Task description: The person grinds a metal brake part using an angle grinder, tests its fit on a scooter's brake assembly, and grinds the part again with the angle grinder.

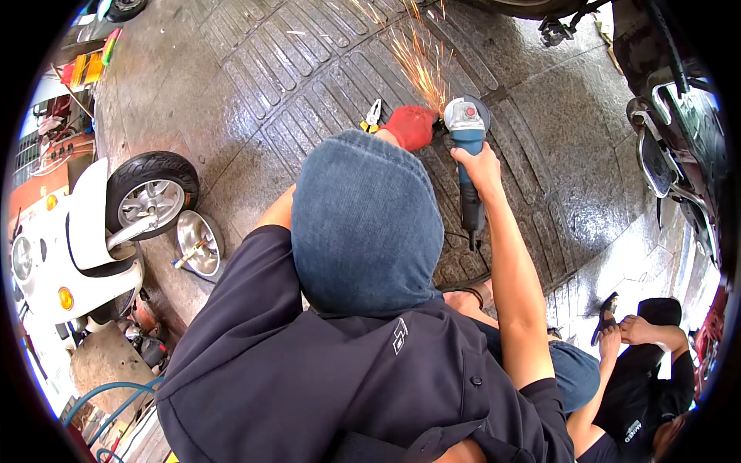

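Note:
My right hand grips the body of a blue-and-grey angle grinder. Its disc sits at the far end, and orange sparks spray away across the floor. Close to the disc, my left hand wears a red glove and is closed around a small dark piece, mostly hidden by the glove and the grinder head. Pliers with yellow-and-black handles lie on the floor just left of the glove. My raised knee in blue denim covers part of the left forearm.
At left stand a white scooter front and a wheel with its tyre, with a round headlamp bowl beside them. Another person in black sits at lower right, hands together. Motorcycle parts line the right edge above the ridged floor.

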### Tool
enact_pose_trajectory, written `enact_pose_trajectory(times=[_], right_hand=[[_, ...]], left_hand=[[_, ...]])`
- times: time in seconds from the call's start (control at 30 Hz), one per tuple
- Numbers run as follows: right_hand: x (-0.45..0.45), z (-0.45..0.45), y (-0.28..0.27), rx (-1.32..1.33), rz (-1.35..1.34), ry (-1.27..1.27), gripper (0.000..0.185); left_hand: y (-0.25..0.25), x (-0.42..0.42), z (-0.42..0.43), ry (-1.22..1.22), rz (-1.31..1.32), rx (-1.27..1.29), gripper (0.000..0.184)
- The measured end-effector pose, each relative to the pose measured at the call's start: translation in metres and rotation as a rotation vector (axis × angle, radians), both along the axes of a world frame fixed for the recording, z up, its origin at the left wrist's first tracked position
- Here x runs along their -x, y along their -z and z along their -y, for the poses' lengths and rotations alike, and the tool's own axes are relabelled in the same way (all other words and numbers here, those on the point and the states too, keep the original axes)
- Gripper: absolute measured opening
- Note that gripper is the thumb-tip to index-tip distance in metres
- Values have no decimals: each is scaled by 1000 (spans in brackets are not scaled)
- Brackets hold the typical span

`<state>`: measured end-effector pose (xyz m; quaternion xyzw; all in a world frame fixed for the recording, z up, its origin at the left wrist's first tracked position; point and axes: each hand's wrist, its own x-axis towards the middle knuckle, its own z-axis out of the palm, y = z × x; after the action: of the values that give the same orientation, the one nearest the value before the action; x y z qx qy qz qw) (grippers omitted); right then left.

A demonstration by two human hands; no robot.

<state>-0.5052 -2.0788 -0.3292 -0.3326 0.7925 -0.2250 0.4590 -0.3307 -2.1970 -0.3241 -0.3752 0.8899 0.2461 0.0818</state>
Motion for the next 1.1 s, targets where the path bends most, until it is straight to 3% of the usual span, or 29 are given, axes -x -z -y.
enact_pose_trajectory(times=[0.23, 0.3, 0.33, 0.43, 0.5, 1.1], right_hand=[[1, -3, 6, 7, -11, -9, 75], [1, -5, 14, 96, -72, 9, 49], [1, -6, 16, 98, -72, 8, 49], [1, -6, 12, 111, -82, 0, 49], [0, -4, -3, 34, 22, 1, 74], [1, 8, -6, -31, 8, -28, 78]], left_hand=[[-2, 1, 0, -17, 28, -5, 45], [0, 0, -1, -10, 12, 8, 45], [3, 0, 0, -4, -3, 24, 44], [11, -2, -1, 15, -30, 56, 45], [6, -2, -1, -3, -31, 42, 45], [1, 0, 0, -14, -52, 18, 39]])
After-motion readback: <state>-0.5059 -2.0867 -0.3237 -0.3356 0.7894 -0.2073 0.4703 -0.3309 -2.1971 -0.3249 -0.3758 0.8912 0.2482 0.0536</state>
